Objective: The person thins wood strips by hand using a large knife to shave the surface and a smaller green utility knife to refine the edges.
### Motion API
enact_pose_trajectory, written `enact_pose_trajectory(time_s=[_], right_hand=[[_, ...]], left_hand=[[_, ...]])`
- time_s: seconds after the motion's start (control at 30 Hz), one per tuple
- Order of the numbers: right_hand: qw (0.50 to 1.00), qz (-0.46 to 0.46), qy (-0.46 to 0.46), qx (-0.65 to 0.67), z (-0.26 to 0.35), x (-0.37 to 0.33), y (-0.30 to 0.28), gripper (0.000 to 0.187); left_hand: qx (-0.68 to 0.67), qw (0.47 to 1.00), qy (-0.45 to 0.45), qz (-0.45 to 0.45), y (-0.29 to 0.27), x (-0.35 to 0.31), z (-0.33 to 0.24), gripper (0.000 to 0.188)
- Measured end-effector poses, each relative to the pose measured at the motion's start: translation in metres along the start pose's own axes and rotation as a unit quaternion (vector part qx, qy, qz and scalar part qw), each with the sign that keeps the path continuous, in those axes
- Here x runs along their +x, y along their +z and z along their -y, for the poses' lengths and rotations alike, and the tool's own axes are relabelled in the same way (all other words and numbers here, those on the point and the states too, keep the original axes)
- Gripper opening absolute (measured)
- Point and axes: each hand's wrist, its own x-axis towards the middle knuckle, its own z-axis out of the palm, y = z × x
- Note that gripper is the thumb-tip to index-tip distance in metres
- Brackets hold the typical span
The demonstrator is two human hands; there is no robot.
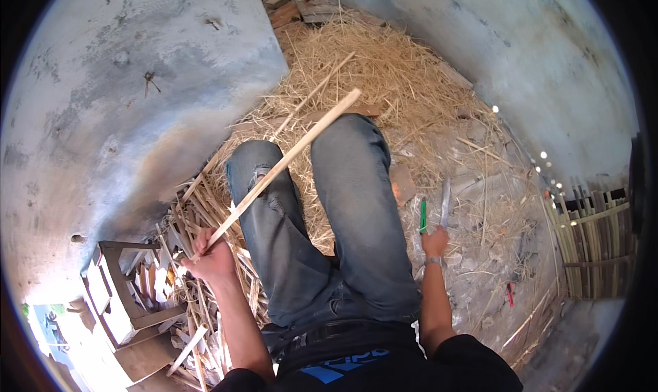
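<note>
My left hand (214, 256) is closed around the lower end of a long, pale split-wood strip (295, 150). The strip slants up to the right across both my knees, its far end past the right knee. Down by my right leg, my right hand (435, 241) is closed near the ground. A narrow grey knife blade (445, 201) points away from its fingers; the handle is hidden in the hand. Close against the same fingers is a slim green thing (423, 216) whose kind I cannot make out, nor whether it is held too.
Straw (384, 69) covers the ground ahead, with another thin stick (315, 96) there. Split wood pieces (195, 330) and an open wooden box (127, 289) crowd the left. A small red thing (509, 294) lies right; a slatted bundle (596, 248) stands by the wall (548, 63).
</note>
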Motion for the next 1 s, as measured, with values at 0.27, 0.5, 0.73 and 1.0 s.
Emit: enact_pose_trajectory(time_s=[0.27,0.5,0.73,1.0], right_hand=[[0.999,0.037,-0.017,-0.005,0.02,0.028,0.059,0.042],[0.988,0.049,0.107,0.099,0.008,0.048,0.086,0.036],[0.9,-0.076,0.074,0.423,0.052,0.065,0.034,0.036],[0.774,0.025,-0.01,0.633,0.14,0.078,-0.09,0.034]], left_hand=[[0.267,0.957,-0.1,0.055,-0.037,-0.061,0.007,0.04],[0.164,0.951,-0.257,0.053,-0.036,-0.092,0.0,0.034],[0.272,0.896,-0.348,-0.046,0.003,-0.119,0.03,0.046],[0.648,0.614,-0.047,0.447,0.038,-0.132,0.002,0.037]])
